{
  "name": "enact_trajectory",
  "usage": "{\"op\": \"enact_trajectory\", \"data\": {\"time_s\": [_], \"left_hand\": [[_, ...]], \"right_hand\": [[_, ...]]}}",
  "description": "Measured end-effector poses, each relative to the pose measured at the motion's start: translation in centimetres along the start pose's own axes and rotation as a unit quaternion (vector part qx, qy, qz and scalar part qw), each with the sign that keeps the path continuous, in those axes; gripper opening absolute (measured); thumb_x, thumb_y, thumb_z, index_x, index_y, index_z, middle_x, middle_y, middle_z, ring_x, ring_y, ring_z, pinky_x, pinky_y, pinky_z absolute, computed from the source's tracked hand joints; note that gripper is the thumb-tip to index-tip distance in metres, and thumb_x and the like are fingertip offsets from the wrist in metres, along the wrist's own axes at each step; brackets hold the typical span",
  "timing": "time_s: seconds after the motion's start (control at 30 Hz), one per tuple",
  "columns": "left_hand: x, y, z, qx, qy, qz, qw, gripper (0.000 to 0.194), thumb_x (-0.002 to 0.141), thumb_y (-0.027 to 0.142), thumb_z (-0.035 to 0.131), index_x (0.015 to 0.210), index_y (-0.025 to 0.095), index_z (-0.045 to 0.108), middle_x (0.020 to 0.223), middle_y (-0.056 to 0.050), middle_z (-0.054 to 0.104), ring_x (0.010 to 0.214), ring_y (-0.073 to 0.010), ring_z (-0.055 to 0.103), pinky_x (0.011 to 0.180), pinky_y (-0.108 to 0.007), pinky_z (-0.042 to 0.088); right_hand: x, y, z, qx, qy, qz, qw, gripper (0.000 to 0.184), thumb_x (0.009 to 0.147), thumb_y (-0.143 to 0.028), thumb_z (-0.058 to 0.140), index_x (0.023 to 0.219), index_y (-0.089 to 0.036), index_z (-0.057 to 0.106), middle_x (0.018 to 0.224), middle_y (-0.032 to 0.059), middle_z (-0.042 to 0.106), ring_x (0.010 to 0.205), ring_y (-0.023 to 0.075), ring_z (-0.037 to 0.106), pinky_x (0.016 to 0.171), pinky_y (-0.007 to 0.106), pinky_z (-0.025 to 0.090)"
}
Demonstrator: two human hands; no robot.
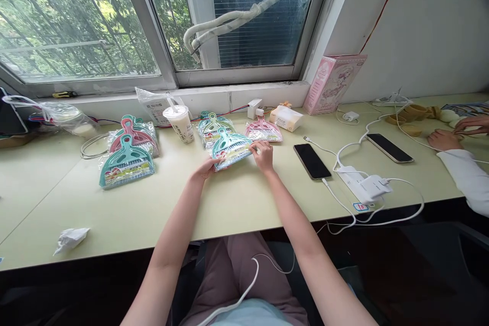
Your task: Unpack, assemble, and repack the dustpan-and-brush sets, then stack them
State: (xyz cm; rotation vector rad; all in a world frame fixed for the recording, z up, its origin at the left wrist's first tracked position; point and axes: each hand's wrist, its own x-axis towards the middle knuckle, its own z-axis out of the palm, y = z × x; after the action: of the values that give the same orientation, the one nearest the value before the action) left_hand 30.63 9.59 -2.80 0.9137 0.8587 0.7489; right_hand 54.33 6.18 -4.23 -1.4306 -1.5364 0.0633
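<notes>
A teal mini dustpan set in a clear plastic bag (231, 148) lies on the pale green desk (153, 209) in front of me. My left hand (205, 167) grips the bag's lower left corner. My right hand (262, 155) pinches its right edge. Behind it lies another teal set (214, 127) and a pink set (263, 131). To the left sits a pile with a teal set (126, 165) in front and a pink set (133, 135) behind.
A lidded drink cup (180, 123) stands by the window sill. Two black phones (312, 161) (388, 147) lie right of me with white chargers and cables (367, 188). A crumpled tissue (71, 238) lies front left. Another person's hands (454, 135) rest at far right.
</notes>
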Motion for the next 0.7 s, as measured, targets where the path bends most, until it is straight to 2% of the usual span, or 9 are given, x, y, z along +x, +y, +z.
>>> {"op": "enact_trajectory", "data": {"time_s": [0.13,0.2,0.33,0.4,0.47,0.53,0.63,0.7], "left_hand": [[-0.4,0.2,0.5,0.006,-0.015,0.023,1.000,0.054,0.069,0.012,0.075,0.120,0.010,0.056,0.106,-0.013,0.070,0.079,-0.0213,0.072,0.066,-0.027,0.062],[-0.4,0.2,0.6,0.011,-0.017,0.031,0.999,0.055,0.070,0.012,0.074,0.121,0.010,0.055,0.108,-0.014,0.070,0.079,-0.0211,0.072,0.065,-0.026,0.062],[-0.1,-0.1,0.9,0.022,-0.028,0.042,0.998,0.053,0.071,0.015,0.074,0.122,0.011,0.056,0.111,-0.015,0.069,0.081,-0.0215,0.072,0.067,-0.027,0.061],[0.0,-0.2,1.0,0.027,-0.036,0.049,0.998,0.055,0.072,0.016,0.074,0.123,0.012,0.056,0.114,-0.015,0.068,0.082,-0.0218,0.072,0.068,-0.028,0.061],[0.1,-0.1,1.0,0.031,-0.044,0.059,0.997,0.058,0.071,0.017,0.075,0.126,0.014,0.055,0.117,-0.015,0.067,0.082,-0.0225,0.072,0.067,-0.029,0.062],[0.0,0.0,1.1,0.035,-0.047,0.063,0.996,0.061,0.070,0.017,0.077,0.127,0.015,0.054,0.119,-0.015,0.066,0.082,-0.0232,0.072,0.066,-0.029,0.061],[-0.3,0.2,1.1,0.055,-0.048,0.056,0.996,0.060,0.069,0.018,0.078,0.125,0.015,0.057,0.118,-0.016,0.066,0.081,-0.0236,0.072,0.067,-0.030,0.061],[-0.3,0.1,1.2,0.079,-0.044,0.056,0.994,0.058,0.068,0.020,0.078,0.123,0.015,0.058,0.116,-0.016,0.067,0.079,-0.0237,0.072,0.067,-0.031,0.060]], "right_hand": [[0.1,-0.1,0.1,0.061,0.058,0.009,0.996,0.016,0.088,-0.031,0.059,0.079,-0.022,0.068,0.119,0.0075,0.060,0.109,0.0236,0.052,0.098,0.040,0.040],[0.2,-0.1,0.2,0.110,0.066,0.031,0.991,0.015,0.087,-0.031,0.060,0.079,-0.021,0.069,0.126,0.0090,0.056,0.110,0.0226,0.053,0.098,0.039,0.043],[0.3,-0.3,0.2,0.200,0.054,0.106,0.973,0.013,0.083,-0.030,0.063,0.081,-0.020,0.069,0.122,0.0102,0.058,0.111,0.0218,0.057,0.088,0.034,0.051],[0.4,-0.4,0.1,0.244,0.059,0.142,0.957,0.015,0.079,-0.030,0.066,0.091,-0.021,0.069,0.123,0.0090,0.060,0.109,0.0208,0.059,0.084,0.031,0.054],[0.4,-0.4,-0.2,0.317,0.046,0.190,0.928,0.031,0.075,-0.029,0.069,0.105,-0.023,0.066,0.122,0.0067,0.062,0.098,0.0182,0.065,0.080,0.031,0.057],[0.5,-0.2,-0.5,0.400,-0.006,0.251,0.881,0.042,0.073,-0.029,0.072,0.114,-0.024,0.062,0.110,0.0044,0.069,0.083,0.0160,0.069,0.075,0.033,0.059],[0.6,0.3,-0.9,0.470,-0.112,0.321,0.815,0.030,0.075,-0.026,0.071,0.103,-0.018,0.066,0.086,0.0030,0.074,0.071,0.0159,0.070,0.070,0.033,0.061],[0.7,0.5,-1.0,0.477,-0.138,0.340,0.799,0.016,0.076,-0.022,0.070,0.091,-0.015,0.069,0.078,0.0034,0.074,0.065,0.0159,0.070,0.066,0.031,0.061]]}}
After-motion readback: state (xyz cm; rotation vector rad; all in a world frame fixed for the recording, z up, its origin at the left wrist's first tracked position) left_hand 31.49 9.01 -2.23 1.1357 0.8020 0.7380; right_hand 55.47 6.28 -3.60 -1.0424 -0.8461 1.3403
